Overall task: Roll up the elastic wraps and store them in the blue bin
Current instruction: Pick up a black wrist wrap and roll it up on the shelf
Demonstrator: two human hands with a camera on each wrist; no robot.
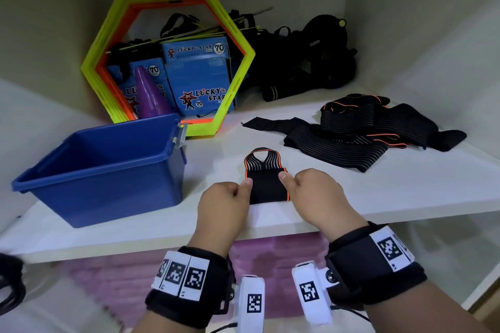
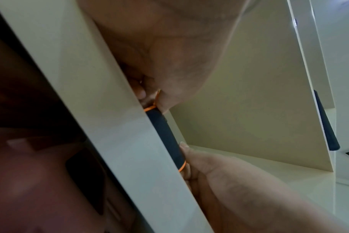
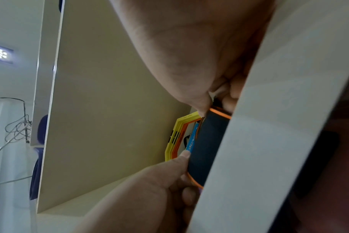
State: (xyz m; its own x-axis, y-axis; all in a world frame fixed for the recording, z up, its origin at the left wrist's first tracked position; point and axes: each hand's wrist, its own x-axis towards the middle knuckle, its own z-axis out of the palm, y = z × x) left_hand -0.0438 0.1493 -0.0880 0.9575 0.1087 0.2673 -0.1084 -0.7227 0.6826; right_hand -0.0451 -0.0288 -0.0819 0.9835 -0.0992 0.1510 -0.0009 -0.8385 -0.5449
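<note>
Left hand (image 1: 226,204), right hand (image 1: 315,194) side by side, thumbs forward, pinching.

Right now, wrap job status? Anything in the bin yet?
Done: nothing that shows; the visible inside of the blue bin holds no rolls.
In hand: one elastic wrap at the shelf's front edge, the left hand and the right hand pinching its sides, its end loop lying flat beyond the thumbs.
Left: finish this roll, then the loose pile of wraps to the right.
</note>
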